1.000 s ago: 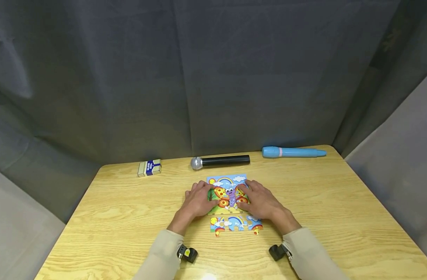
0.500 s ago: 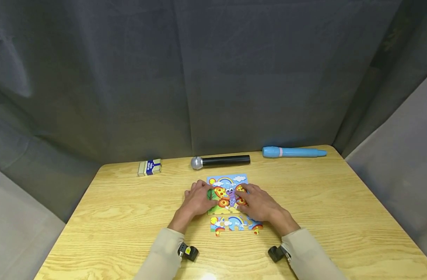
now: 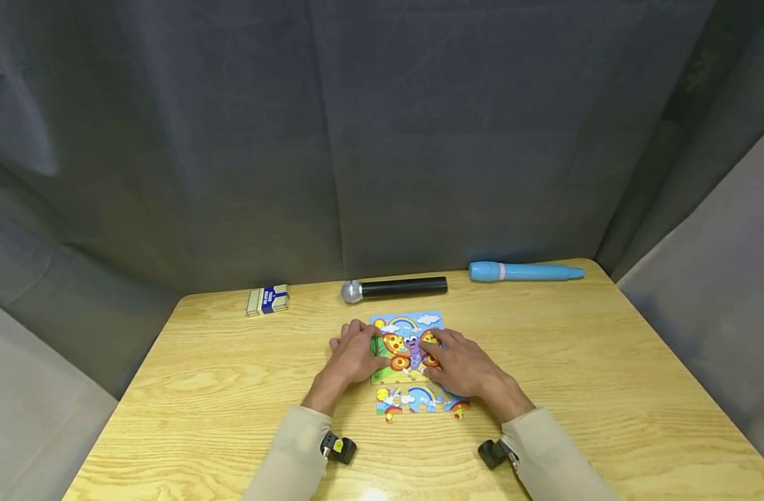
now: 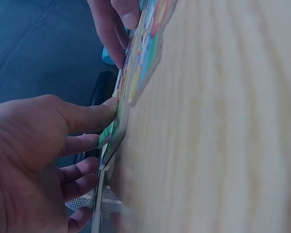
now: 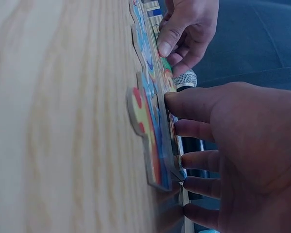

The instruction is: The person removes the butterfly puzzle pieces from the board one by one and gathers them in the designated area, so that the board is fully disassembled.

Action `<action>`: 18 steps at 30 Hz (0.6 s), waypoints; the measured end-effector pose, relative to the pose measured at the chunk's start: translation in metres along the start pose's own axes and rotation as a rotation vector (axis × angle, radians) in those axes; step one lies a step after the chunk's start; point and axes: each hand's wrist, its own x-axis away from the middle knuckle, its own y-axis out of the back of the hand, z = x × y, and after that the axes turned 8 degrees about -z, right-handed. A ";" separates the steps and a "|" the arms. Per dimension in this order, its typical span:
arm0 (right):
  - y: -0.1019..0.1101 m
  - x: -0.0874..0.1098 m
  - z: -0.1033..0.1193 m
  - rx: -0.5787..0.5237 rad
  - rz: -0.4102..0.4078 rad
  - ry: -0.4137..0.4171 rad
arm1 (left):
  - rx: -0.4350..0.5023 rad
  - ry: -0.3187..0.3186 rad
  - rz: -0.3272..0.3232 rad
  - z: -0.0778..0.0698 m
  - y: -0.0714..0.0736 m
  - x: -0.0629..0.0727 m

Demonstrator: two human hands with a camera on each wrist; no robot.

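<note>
A jigsaw puzzle board (image 3: 403, 322) with a butterfly, sun and rainbow lies flat at mid-table. My left hand (image 3: 353, 355) rests at its left side, thumb and fingertips touching the board. On the right side my right hand (image 3: 465, 362) lays its thumb and fingers over the butterfly's wing. The right wrist view shows that hand's fingers (image 5: 201, 160) fairly straight against the board. Just below the board lie loose puzzle pieces: a sun piece (image 3: 384, 395), a rainbow piece (image 3: 422, 399) and a blue-and-red piece (image 3: 460, 405), partly covered by the right hand.
Beyond the board lies a black microphone (image 3: 403, 287) with a silver head. A blue microphone-shaped object (image 3: 532, 273) is at the back right. A bundle of cotton swabs (image 3: 268, 300) with a blue label lies at the back left. Dark curtains (image 3: 382, 139) hang behind the wooden table (image 3: 219, 390).
My right hand has shifted slightly left over the board, its fingers drawing inward on the wing, and it covers more of the right loose piece. The left hand has barely moved.
</note>
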 end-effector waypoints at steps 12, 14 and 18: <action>0.001 0.000 -0.001 0.016 0.010 -0.004 | 0.032 -0.017 -0.039 0.001 -0.002 -0.001; 0.000 0.000 -0.001 0.019 0.009 -0.004 | 0.040 -0.019 -0.046 0.002 -0.003 -0.001; 0.000 0.000 -0.001 0.026 0.004 0.002 | 0.047 -0.037 -0.068 0.004 -0.003 0.000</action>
